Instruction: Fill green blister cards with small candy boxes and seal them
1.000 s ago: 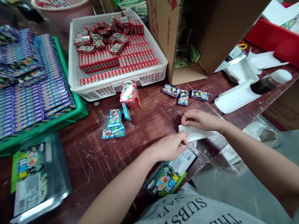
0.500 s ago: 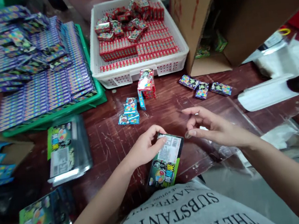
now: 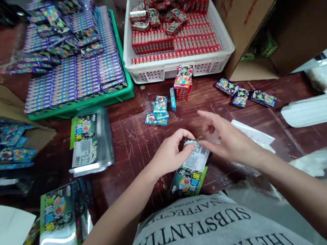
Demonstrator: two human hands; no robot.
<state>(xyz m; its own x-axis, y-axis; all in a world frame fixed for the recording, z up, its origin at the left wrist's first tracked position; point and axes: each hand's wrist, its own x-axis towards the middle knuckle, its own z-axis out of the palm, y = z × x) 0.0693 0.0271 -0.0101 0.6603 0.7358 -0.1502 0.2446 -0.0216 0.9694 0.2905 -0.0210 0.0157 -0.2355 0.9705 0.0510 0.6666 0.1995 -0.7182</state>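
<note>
Left grip [image 3: 172,152] pinches a barcoded packet [image 3: 190,178] lettered 果, right grip [image 3: 229,140] spread beside it, the shirt [image 3: 195,224] reading "SUBSTANTIAL".

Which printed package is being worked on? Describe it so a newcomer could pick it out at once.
From the white basket at the back, come straight down the picture toward the grey shirt. The green-and-black package shows just above the shirt. Unlike the similar packages on the left, the left hand grips it.

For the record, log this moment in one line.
left hand: holds printed package | right hand: at its far end | ahead: blue packets
</note>
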